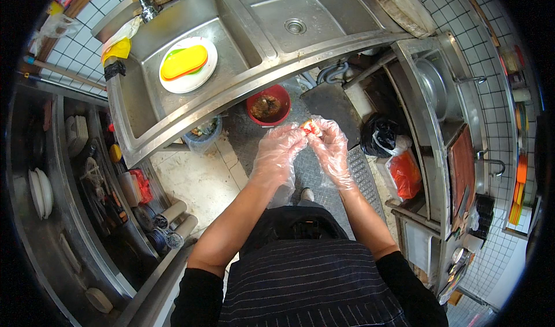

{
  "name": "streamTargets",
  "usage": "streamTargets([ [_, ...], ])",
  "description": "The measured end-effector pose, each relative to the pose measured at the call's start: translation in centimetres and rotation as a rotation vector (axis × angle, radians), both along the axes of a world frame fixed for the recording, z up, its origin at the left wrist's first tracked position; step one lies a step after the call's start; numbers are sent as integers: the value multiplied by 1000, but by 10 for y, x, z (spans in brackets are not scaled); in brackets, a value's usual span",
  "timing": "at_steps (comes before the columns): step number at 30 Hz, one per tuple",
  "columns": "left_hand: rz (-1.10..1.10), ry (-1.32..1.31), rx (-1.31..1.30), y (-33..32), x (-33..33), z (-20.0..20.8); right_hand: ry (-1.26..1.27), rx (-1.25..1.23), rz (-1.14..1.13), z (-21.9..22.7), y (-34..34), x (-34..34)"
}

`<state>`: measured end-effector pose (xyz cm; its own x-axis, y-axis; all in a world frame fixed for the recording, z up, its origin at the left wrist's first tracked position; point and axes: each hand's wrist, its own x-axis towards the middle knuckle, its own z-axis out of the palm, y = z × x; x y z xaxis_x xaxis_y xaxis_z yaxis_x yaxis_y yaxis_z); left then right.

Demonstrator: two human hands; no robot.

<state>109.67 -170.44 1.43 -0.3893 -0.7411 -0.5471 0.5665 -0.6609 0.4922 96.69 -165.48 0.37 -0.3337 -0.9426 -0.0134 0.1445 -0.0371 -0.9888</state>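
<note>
Both my hands wear thin clear plastic gloves and meet in front of my apron. Pinched between their fingertips is a small red-and-white piece [310, 127], too small and too covered by fingers to name its kind. My left hand [278, 152] grips it from the left side, fingers bent together. From the other side, the bent fingers of my right hand [330, 145] close on it too. Just beyond my left hand, on the floor, stands a red bucket [284, 93] with a brown, wet mass inside.
A double steel sink [196, 103] runs across the front. In its left basin a white plate [178, 85] bears a yellow oval dish [186, 62]. A lined waste bin [203, 140] stands below. Shelves [69, 171] flank the left; a black bag [379, 135] and steel counter [430, 153] the right.
</note>
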Motion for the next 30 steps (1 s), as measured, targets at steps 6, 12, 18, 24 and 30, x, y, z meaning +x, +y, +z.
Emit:
streamTargets([
  [6,59,189,135,2,13,-40,-215,185,17,-13,1,-1],
  [12,181,306,465,4,70,-153,-315,243,20,-40,19,-7],
  [18,397,115,511,-20,128,-247,-138,470,11,-64,42,-16],
  [24,676,-123,535,-78,183,-347,-143,592,-14,-75,51,-18],
  [30,779,112,367,-132,246,-409,-172,672,-57,-97,62,-15],
])
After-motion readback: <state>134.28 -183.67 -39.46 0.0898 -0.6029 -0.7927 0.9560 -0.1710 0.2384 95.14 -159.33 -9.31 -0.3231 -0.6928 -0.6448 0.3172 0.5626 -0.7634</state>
